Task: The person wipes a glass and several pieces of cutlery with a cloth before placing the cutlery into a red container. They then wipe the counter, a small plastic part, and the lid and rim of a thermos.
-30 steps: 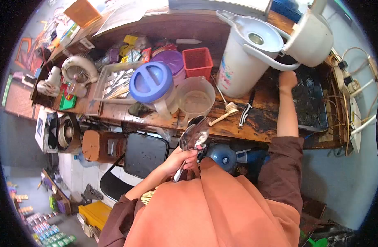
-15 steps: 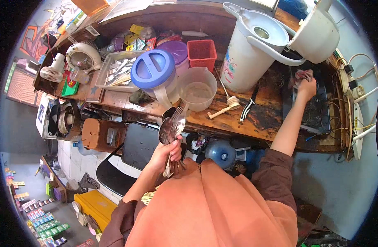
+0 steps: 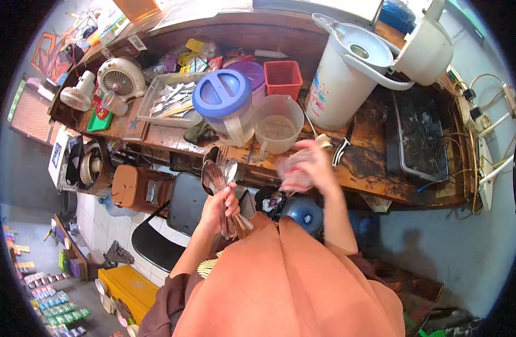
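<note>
A bunch of spoons and forks is gripped in my left hand, heads up and handles hanging below the fist. My right hand, smeared by motion, holds a crumpled cloth in front of the counter edge, to the right of the cutlery. A gap separates the cloth from the spoons and forks. Just behind the cloth stands a clear plastic measuring jug. A knife with a striped handle lies on the counter, right of my right hand.
On the wooden counter stand a blue-lidded pitcher, a cutlery tray, a red basket, a large thermos and a black tray beside cables. Below are a black chair and a blue water bottle.
My right hand has swung left with the cloth, from the black tray to near the cutlery. My left hand has shifted slightly left and down, still gripping the spoons and forks.
</note>
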Demonstrator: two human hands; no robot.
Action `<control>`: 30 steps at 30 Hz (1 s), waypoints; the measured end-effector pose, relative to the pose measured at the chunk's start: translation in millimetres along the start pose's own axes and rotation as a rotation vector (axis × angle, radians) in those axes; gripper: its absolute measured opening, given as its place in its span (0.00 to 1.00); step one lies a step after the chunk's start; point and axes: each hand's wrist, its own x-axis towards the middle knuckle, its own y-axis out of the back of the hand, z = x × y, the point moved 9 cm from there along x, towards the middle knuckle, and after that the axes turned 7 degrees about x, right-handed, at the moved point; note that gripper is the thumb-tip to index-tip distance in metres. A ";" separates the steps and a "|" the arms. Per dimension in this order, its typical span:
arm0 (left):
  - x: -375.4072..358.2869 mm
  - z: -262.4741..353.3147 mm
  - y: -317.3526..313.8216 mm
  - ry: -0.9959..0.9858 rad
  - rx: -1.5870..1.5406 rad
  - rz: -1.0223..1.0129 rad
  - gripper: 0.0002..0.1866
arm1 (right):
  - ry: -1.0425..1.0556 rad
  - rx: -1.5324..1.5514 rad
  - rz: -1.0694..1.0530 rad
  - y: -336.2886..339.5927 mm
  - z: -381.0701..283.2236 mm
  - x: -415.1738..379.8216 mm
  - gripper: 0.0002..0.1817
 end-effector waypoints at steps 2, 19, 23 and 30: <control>4.7 4.6 9.2 0.010 -0.015 0.019 0.09 | -0.050 -0.012 -0.001 -44.7 19.6 -1.9 0.23; 13.7 7.0 24.5 0.268 0.129 -0.146 0.19 | 0.188 -0.452 0.658 -24.5 3.8 -17.4 0.09; 15.9 14.3 29.5 0.246 0.197 -0.203 0.18 | 0.165 -0.522 0.625 -22.6 -5.9 -18.3 0.09; 12.9 18.6 36.3 0.254 0.160 -0.182 0.16 | -0.115 -0.550 0.729 27.7 30.1 -51.0 0.10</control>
